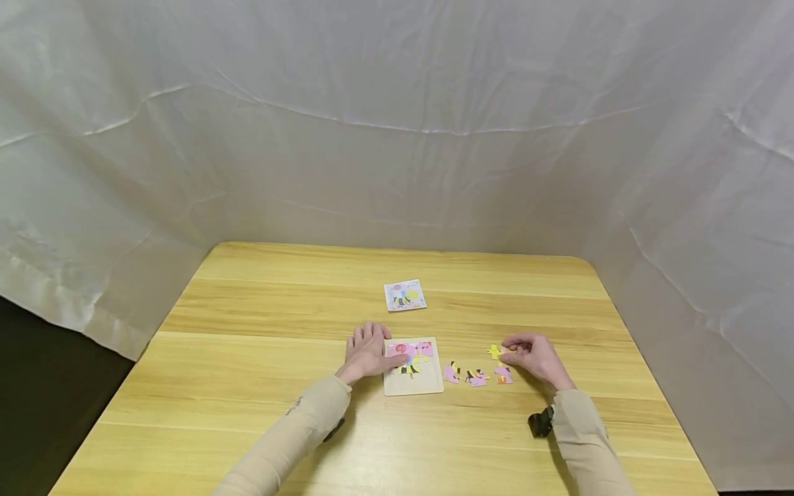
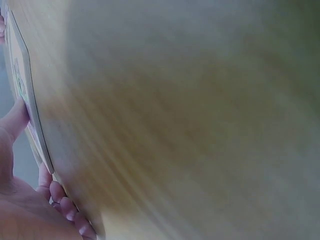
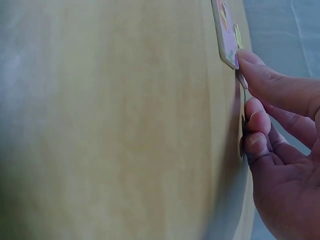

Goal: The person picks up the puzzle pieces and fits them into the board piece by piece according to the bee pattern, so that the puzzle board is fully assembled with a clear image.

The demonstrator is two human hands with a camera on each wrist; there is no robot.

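Square wooden puzzle tray [image 1: 414, 386] partly filled under flat left hand [image 1: 367, 353]; right hand [image 1: 535, 357] pinches yellow piece [image 1: 494, 352], three pink pieces [image 1: 476, 376] left on counter [image 1: 248, 386].

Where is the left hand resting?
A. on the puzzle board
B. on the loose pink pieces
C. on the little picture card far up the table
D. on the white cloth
A: in the head view the left hand lies flat with straight fingers on the left edge of the puzzle board, while the picture card lies apart, farther up the table, and the loose pink pieces lie to the board's right.
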